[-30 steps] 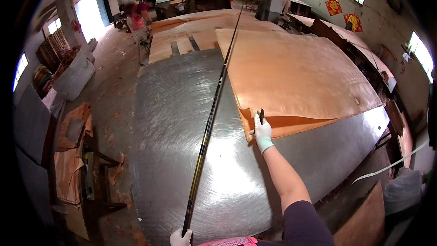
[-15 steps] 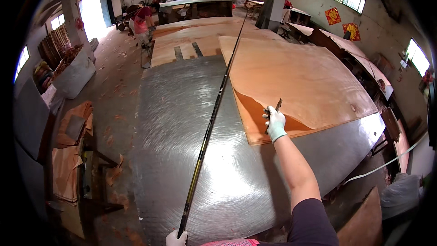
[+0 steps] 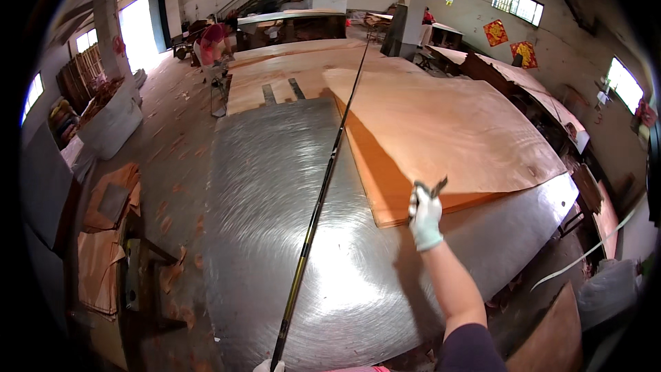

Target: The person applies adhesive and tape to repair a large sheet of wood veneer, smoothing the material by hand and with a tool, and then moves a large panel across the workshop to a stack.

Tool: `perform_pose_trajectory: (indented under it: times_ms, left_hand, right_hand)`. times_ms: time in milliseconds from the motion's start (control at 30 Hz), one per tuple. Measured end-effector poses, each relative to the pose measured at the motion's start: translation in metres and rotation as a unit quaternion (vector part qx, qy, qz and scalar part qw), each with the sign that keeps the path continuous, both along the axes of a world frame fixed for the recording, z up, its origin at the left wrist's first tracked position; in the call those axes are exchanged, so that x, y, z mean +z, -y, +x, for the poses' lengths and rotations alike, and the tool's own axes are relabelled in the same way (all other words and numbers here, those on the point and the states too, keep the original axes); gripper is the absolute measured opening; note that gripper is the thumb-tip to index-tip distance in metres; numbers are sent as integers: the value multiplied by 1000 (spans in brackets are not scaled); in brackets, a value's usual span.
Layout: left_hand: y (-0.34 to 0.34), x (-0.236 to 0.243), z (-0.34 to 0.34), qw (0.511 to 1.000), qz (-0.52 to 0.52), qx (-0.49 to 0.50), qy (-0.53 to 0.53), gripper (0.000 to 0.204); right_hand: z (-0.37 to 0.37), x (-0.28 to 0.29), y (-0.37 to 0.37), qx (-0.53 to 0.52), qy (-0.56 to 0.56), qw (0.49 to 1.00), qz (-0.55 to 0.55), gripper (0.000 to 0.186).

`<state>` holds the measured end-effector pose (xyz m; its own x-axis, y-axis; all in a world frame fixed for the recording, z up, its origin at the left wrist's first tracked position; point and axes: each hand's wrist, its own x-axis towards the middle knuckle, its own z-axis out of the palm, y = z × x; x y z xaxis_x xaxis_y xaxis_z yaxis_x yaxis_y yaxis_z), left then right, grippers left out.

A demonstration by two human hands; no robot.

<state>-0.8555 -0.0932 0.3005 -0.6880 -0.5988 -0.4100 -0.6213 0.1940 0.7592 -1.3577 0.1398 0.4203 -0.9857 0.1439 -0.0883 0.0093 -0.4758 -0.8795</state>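
Note:
Near the bottom edge, my left hand (image 3: pixel 267 366), in a white glove and partly cut off, is closed on a long black pole (image 3: pixel 317 207). The pole slants away across the metal-topped table and over the edge of the wood veneer. My right hand (image 3: pixel 425 219), in a white glove with a pale green cuff, is closed around a slim dark tool (image 3: pixel 439 185) of unclear kind. It is at the near edge of the top veneer sheet (image 3: pixel 447 124), whose near-left part is raised above the orange veneer (image 3: pixel 379 172) beneath. Whether my fingers touch the sheet, I cannot tell.
The scratched metal tabletop (image 3: pixel 261 234) spreads out below and left of the veneer. Folded veneer pieces (image 3: pixel 100 269) lie on a stand at left. A co-worker (image 3: pixel 212 45) bends at the far left. At right hangs a pale strap (image 3: pixel 585 262) beside a plastic bag (image 3: pixel 606 289).
My right hand has come nearer to me, and the tool now tilts to the right. The top sheet's raised near edge looks straighter. My left hand has slipped lower, mostly out of the picture.

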Motion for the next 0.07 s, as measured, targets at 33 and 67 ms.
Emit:
perform_pose_trajectory:
  times_ms: [33, 67]
  left_hand:
    - [2, 1, -3, 1000, 3, -8, -4, 24]
    - [5, 6, -7, 1000, -3, -29, 11, 24]
  right_hand:
    - [23, -17, -13, 8, -9, 1000, -1, 16]
    - [28, -13, -21, -2, -14, 1000, 1, 16]
